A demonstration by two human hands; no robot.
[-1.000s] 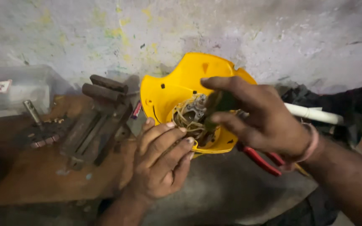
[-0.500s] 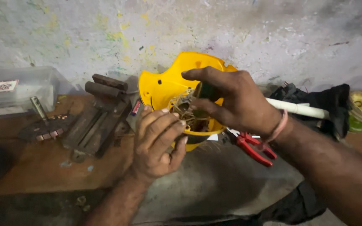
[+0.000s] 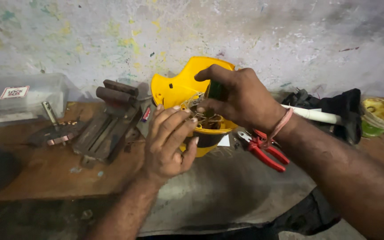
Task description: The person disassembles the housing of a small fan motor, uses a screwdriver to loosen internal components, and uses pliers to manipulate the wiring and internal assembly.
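Both hands (image 3: 167, 144) (image 3: 238, 98) still grip the yellow casing (image 3: 176, 86), unchanged.

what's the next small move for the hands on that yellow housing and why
Probably ease the dark part down among the wires. The right hand pinches it just above the open yellow housing, while the left hand steadies the rim. How it seats is hidden by fingers.

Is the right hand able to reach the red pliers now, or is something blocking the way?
Probably yes. The red pliers lie uncovered just under the wrist of the right hand, but that hand grips a dark part inside the yellow housing.
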